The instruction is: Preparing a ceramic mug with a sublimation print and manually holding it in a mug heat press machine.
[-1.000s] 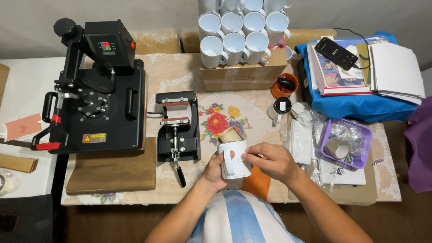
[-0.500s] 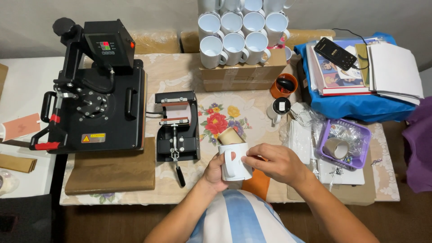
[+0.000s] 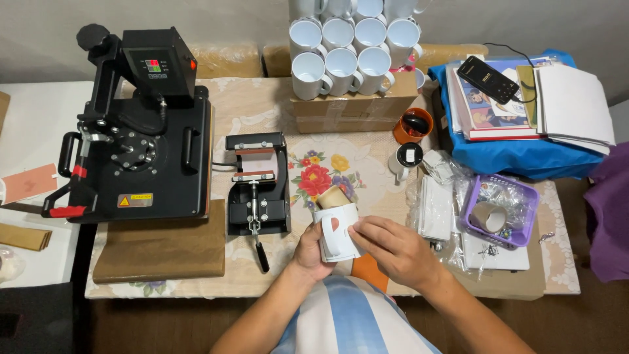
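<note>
the left hand keeps its grip curled around the near left side of a white mug, fingers wrapped behind it. the right hand stays pressed flat against the mug's right side, fingertips laid on the white sheet wrapped round it, which shows a small red mark facing the camera. the mug is held just above the near edge of the worktop, in front of the person's striped shirt, a little right of the middle. compared with a second ago the mug has turned slightly and sits a touch more upright, and the right hand has slid closer over its side; the rest has not moved.

just beyond the mug a tan tape roll lies on the flowered cloth. to the left stands the small black mug press with its handle pointing near, and further left the large black heat press on a brown mat. far from the hands, a cluster of blank white mugs sits on a cardboard box. to the right lie a purple basket holding another tape roll, an orange cup, and a stack of papers on blue cloth.
</note>
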